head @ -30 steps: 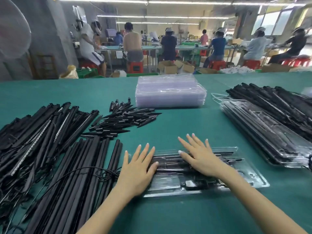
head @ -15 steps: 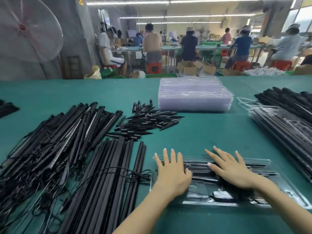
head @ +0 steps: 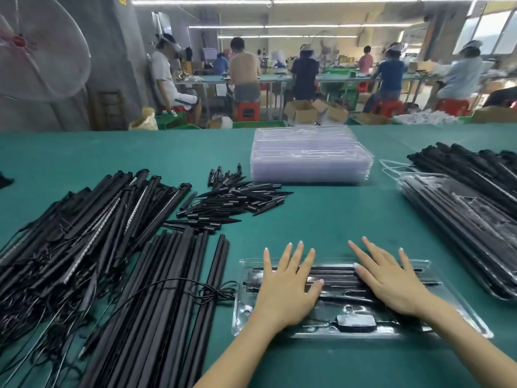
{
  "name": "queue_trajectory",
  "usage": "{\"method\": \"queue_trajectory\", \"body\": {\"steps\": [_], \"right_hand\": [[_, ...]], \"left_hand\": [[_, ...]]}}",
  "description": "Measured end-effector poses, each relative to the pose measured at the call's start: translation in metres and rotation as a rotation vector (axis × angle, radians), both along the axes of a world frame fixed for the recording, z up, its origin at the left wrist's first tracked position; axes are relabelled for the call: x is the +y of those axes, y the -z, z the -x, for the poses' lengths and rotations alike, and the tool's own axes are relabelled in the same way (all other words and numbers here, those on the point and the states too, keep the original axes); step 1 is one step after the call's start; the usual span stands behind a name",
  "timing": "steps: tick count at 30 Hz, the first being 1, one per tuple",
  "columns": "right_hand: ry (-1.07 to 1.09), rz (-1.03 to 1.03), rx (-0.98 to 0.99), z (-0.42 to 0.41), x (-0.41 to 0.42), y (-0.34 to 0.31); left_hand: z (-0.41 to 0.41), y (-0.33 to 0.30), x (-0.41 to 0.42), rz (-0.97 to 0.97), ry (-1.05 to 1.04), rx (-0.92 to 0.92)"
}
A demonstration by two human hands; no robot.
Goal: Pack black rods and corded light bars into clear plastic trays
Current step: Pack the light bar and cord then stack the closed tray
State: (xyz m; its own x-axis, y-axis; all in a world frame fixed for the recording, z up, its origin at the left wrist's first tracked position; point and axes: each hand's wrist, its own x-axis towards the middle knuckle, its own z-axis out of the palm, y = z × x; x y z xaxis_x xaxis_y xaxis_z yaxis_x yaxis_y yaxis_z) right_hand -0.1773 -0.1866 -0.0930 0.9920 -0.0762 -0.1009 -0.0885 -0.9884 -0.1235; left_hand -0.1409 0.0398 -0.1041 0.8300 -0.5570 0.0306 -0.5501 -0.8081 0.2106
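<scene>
Clear plastic tray (head: 461, 323), filled with black rods and a corded light bar, lies on the green worktop (head: 321, 219) nearest the viewer. Left hand (head: 285, 289) and right hand (head: 391, 284) rest flat on it, fingers straight and spread, grasping nothing. No legible writing.

Your left hand (head: 285, 295) and right hand (head: 391, 287) are both bare, with no gloves, rings, watch or bracelet showing. Your forearms are uncovered as far as the bottom edge of the view, so no sleeve is visible. Your fingernails are fairly long, rounded at the tips, and look pale and glossy. Your fingers are slender.
</scene>
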Motion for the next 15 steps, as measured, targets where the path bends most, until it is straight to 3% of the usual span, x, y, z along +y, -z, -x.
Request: {"method": "queue_trajectory", "body": {"steps": [2, 4, 5, 6, 9, 11, 15], "right_hand": [[-0.026, -0.088, -0.008, 0.0, -0.002, -0.004], [-0.039, -0.427, -0.094, 0.007, -0.005, -0.016], [-0.021, -0.621, -0.181, 0.014, -0.009, -0.022], [0.007, -0.736, -0.274, 0.021, -0.015, -0.025], [0.005, -0.603, -0.366, 0.039, -0.032, -0.021], [-0.03, -0.385, -0.272, 0.042, -0.039, -0.009], [-0.008, -0.215, -0.253, 0.041, -0.037, -0.001]], "left_hand": [[-0.004, -0.013, 0.003, 0.198, 0.035, 0.175], [-0.008, -0.036, 0.019, 0.654, -0.011, 0.402], [-0.012, -0.046, 0.033, 0.789, -0.054, 0.399], [-0.016, -0.054, 0.05, 0.791, -0.091, 0.31], [-0.031, -0.061, 0.104, 0.321, -0.168, -0.002], [-0.033, -0.063, 0.127, -0.01, -0.237, 0.013], [-0.025, -0.061, 0.134, -0.093, -0.272, 0.234]]}}
